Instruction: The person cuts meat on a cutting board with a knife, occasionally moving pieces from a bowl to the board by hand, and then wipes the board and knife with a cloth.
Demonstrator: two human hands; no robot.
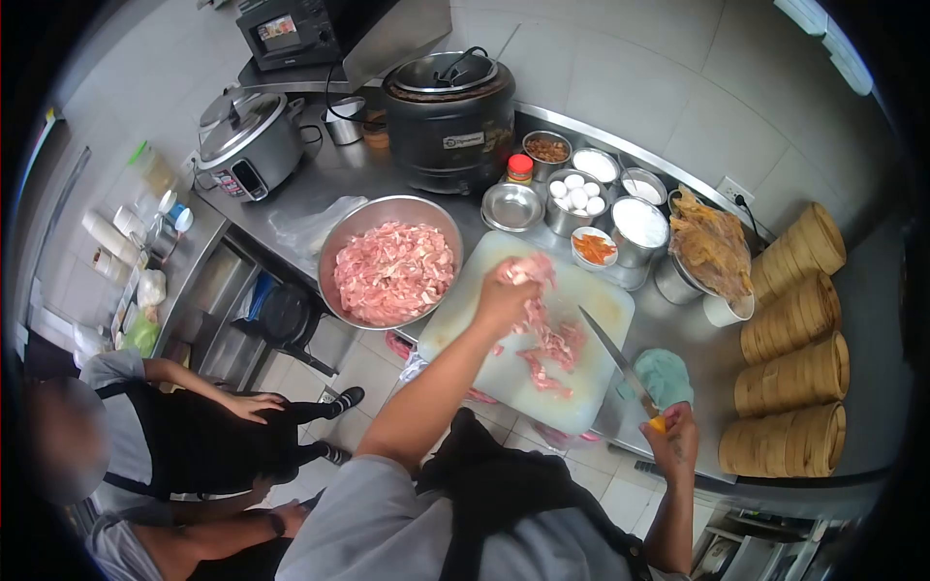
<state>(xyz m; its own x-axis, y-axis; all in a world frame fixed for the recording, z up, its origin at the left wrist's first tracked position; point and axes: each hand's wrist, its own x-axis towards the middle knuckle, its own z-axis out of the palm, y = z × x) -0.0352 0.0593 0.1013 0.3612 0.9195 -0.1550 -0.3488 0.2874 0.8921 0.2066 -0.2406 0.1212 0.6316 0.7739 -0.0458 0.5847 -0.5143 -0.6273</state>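
My left hand (506, 302) is closed round a clump of raw meat pieces above the white cutting board (465, 334). More cut raw meat (560, 347) lies on the board to the right of that hand. My right hand (670, 436) grips the yellow handle of a long knife (620, 360), off the board's right edge, with the blade pointing up and left over the board. Left of the board is a large metal bowl (327, 254) full of sliced raw meat (392, 271).
Behind the board stand metal bowls with eggs (577, 194) and white powder (640, 222). A black soup pot (450, 126) and a rice cooker (250, 145) are at the back. Bamboo steamers (790, 382) line the right. Two people (184, 426) are at the lower left.
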